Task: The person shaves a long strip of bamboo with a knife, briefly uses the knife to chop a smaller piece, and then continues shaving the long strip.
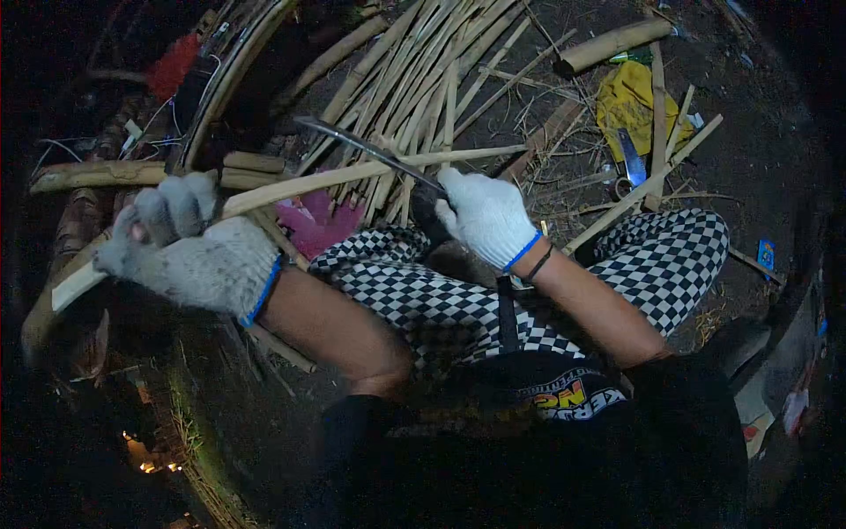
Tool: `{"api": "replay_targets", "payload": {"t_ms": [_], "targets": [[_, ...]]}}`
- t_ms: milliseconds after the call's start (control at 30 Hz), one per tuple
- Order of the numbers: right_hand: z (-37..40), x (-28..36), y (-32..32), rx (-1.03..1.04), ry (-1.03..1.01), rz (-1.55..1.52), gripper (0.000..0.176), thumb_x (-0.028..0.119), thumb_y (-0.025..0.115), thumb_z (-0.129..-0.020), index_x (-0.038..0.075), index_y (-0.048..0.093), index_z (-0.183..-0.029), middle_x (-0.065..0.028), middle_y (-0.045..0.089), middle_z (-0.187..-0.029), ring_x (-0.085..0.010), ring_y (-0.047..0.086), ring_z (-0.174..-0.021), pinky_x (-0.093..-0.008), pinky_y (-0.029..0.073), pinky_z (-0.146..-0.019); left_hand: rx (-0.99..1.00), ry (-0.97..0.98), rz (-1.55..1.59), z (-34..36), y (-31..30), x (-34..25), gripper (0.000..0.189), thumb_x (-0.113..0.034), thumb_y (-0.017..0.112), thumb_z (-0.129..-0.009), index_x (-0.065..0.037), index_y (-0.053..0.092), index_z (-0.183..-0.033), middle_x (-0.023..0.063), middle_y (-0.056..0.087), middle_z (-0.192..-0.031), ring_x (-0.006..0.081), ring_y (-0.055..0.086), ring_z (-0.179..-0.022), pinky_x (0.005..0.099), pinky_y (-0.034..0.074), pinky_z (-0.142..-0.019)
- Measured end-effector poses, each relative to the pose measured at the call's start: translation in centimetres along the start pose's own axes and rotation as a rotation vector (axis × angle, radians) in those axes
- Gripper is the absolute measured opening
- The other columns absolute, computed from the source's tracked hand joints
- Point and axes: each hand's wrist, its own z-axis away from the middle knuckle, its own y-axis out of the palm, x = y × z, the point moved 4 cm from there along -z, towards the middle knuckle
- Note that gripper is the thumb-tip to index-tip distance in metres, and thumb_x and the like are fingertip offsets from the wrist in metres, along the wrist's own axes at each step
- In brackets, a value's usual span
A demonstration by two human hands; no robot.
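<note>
A long pale bamboo strip (pixel 330 179) runs from the left side to the upper middle. My left hand (pixel 189 242), in a greyish-white glove with a blue cuff, has its fingers wrapped round the strip toward its left end. In a white glove, my right hand (pixel 489 216) is closed at the lower end of a long, dark, curved blade (pixel 361 152); the handle is hidden in the fist. The blade slants up to the left and crosses the strip near the middle. Below both hands are my crossed legs in checkered trousers (pixel 423 295).
A pile of split bamboo strips (pixel 401 88) lies ahead. To the right are a thick bamboo piece (pixel 617 46), a yellow cloth (pixel 630 110) and scissors (pixel 631 163). Pink material (pixel 319 225) lies near my left knee. A small fire (pixel 150 458) glows at lower left.
</note>
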Motion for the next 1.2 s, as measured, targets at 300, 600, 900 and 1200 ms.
{"api": "replay_targets", "payload": {"t_ms": [300, 600, 900, 1200], "targets": [[0.1, 2.8, -2.8, 0.060, 0.128, -0.220, 0.021, 0.024, 0.052, -0.085, 0.003, 0.052, -0.084, -0.0226, 0.058, -0.069, -0.0406, 0.058, -0.068, -0.0470, 0.047, -0.062, 0.620, -0.314, 0.690, 2.3, 0.6, 4.6, 0.033, -0.046, 0.048, -0.091, -0.019, 0.039, -0.074, -0.0051, 0.027, -0.053, 0.0091, 0.025, -0.041, 0.0272, 0.020, -0.042], [-0.5, -0.2, -0.3, -0.007, 0.099, -0.087, 0.020, 0.023, 0.054, -0.083, 0.004, 0.053, -0.088, -0.0211, 0.059, -0.070, -0.0405, 0.059, -0.070, -0.0495, 0.047, -0.062, 0.414, -0.311, 0.589, 2.5, 2.2, 4.2, 0.037, -0.049, 0.052, -0.087, -0.020, 0.041, -0.068, -0.0058, 0.024, -0.048, 0.0085, 0.021, -0.038, 0.0273, 0.018, -0.039], [1.0, 2.2, -1.2, -0.034, -0.026, -0.079, 0.019, 0.024, 0.056, -0.081, 0.007, 0.048, -0.085, -0.0159, 0.057, -0.071, -0.0354, 0.060, -0.067, -0.0454, 0.048, -0.059, 0.353, -0.322, 0.631, 2.6, 1.9, 4.4, 0.046, -0.060, 0.049, -0.086, -0.019, 0.036, -0.067, -0.0040, 0.025, -0.047, 0.0089, 0.021, -0.036, 0.0266, 0.018, -0.033], [0.0, 1.5, -1.8, 0.094, 0.186, -0.286, 0.023, 0.024, 0.051, -0.085, 0.001, 0.055, -0.082, -0.0239, 0.058, -0.071, -0.0405, 0.060, -0.072, -0.0479, 0.048, -0.065, 0.308, -0.323, 0.526, 2.8, 0.5, 4.0, 0.042, -0.058, 0.055, -0.083, -0.020, 0.044, -0.070, -0.0069, 0.024, -0.049, 0.0080, 0.018, -0.036, 0.0275, 0.016, -0.038]]}}
